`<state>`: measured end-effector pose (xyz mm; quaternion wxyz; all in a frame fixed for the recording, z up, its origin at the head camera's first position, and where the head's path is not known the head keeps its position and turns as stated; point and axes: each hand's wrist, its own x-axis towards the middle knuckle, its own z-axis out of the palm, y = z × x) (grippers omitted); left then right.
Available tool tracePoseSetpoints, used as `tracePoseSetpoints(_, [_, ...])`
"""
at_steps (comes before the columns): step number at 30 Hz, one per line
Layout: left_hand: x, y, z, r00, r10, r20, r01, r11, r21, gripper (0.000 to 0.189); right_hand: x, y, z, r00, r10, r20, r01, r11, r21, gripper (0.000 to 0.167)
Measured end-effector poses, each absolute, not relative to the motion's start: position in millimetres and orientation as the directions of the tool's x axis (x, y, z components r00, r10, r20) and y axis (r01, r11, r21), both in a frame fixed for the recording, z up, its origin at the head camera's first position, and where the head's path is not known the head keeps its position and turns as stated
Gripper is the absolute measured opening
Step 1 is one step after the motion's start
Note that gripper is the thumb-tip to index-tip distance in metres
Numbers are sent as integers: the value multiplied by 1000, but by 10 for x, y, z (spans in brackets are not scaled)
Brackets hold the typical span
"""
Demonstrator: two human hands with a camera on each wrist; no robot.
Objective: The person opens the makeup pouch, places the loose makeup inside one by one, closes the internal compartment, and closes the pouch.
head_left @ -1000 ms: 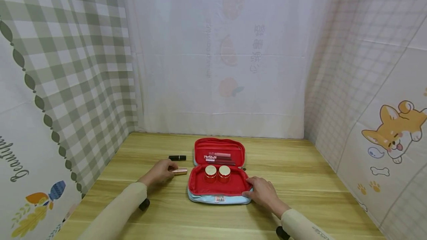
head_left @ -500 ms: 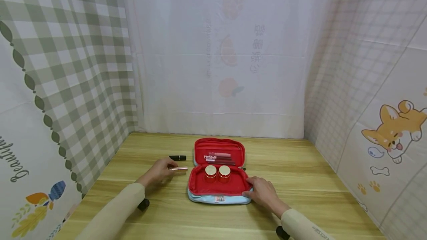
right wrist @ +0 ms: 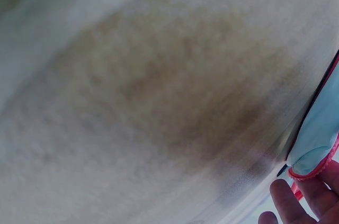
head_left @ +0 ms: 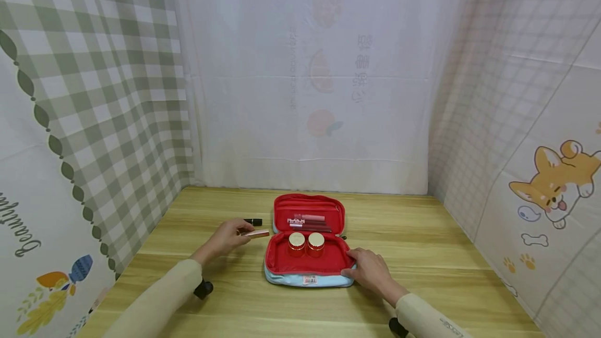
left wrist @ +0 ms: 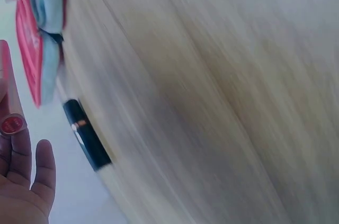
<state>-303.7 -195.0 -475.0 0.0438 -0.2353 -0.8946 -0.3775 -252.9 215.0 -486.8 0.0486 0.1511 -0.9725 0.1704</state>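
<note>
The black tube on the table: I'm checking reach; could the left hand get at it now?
Probably yes: nothing lies on the black tube and the left hand is near, though its held pinkish tube may need setting down.

Your left hand (head_left: 224, 237) covers one end of the black tube (head_left: 255, 221) in the head cam, left wrist view chops your pink tube (left wrist: 11, 97), pouch label (head_left: 310, 279) is too tiny to read, and the right wrist tabletop (right wrist: 175, 102) is all blurry.

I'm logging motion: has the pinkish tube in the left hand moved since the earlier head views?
Yes: in the head view, the pinkish tube has shifted up the picture and rightward, nearer both the black tube and the pouch.
</note>
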Motion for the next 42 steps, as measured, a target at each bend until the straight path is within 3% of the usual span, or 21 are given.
tracePoseSetpoints(18, [-2856,-1430,-4684,-831,492,261,500,452,739,18,-2536,2150,-4879,-948,-279,155,-315,895,-316,51])
tracePoseSetpoints(24, [-2846,-1283,-4723,-797,528,293,557,456,695,20,-2533,2153,-4883,-948,-278,154,-314,895,-318,51])
tracePoseSetpoints(32, [-2801,-1095,-4773,-807,538,243,539,503,675,19,-2528,2153,-4878,-949,-276,153,-312,894,-321,52])
tracePoseSetpoints(42, [-2788,-995,-4864,-754,602,264,641,585,497,17,-2520,2151,-4869,-949,-277,150,-312,893,-324,53])
